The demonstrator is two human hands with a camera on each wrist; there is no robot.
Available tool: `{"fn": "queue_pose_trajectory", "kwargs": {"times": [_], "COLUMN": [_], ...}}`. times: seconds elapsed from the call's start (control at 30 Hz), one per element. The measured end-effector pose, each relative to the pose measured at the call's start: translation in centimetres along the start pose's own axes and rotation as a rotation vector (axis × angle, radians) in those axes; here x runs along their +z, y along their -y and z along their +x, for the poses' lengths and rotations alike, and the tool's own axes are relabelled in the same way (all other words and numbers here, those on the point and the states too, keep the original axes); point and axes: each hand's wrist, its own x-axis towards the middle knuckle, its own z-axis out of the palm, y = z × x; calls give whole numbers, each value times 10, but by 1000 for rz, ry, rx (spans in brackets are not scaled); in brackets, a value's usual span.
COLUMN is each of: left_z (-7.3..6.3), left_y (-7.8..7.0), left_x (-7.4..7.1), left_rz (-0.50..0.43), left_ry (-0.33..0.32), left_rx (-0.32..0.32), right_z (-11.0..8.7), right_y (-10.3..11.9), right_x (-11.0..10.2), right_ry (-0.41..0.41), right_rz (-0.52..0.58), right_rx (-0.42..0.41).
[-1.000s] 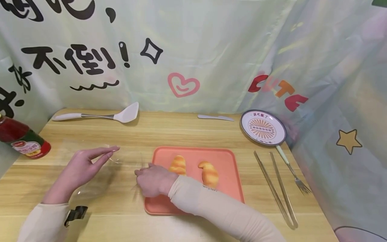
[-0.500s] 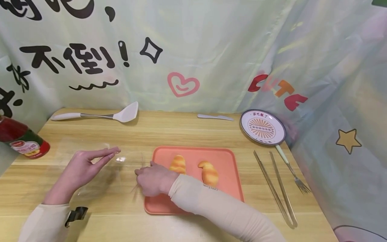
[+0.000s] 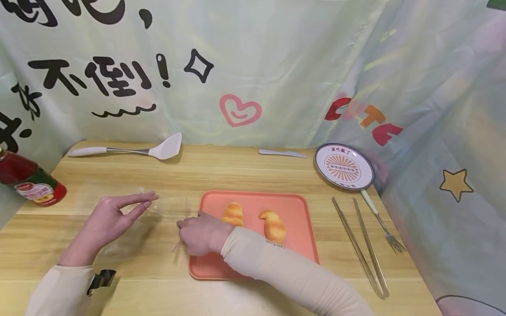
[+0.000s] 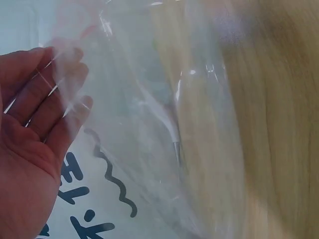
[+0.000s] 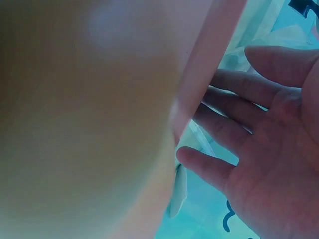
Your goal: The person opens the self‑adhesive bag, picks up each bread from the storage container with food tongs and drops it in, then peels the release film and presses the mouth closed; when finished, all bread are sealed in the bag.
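Pale green printed fabric backdrop [image 3: 300,57] encloses the table [image 3: 233,173] at the back and both sides, creased, with soft folds at the corners. Tabletop: light wood look, grain running crosswise. Prints, left to right: bold black Chinese characters [image 3: 49,64], some cut off by the frame, with a wavy black underline [image 3: 124,112] below; four-point star outline [image 3: 199,66]; pink smiling heart [image 3: 239,116]; multicolour "CUTE" lettering [image 3: 372,115]; yellow star [image 3: 456,184] on the right side. Light even, soft; pale sheen on the near tabletop. Fabric looks bluer in the right wrist view.
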Motion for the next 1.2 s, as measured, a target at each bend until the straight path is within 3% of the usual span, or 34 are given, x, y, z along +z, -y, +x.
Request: {"fn": "queue_pose_trajectory", "kwargs": {"times": [0.13, 0.37, 0.57, 0.7, 0.9, 1.2], "left_z": [0, 2, 2, 2, 2, 0], "left_y": [0, -1, 0, 1, 3, 6], "left_x": [1, 4, 6, 7, 8, 9], "left_rz": [1, -11, -9, -39, -35, -38], "left_ry": [-2, -5, 10, 29, 26, 38], "left_rx": [6, 30, 20, 21, 37, 18], "right_z": [-4, -19, -42, -61, -96, -148], "right_y": [-1, -14, -33, -45, -66, -94], "right_x": [-1, -9, -14, -15, -20, -19], "right_ry": [-38, -177, -286, -312, -313, -397], "right_rz": [5, 21, 72, 100, 237, 395], "right_rx": [-2, -22, -42, -47, 15, 158]}}
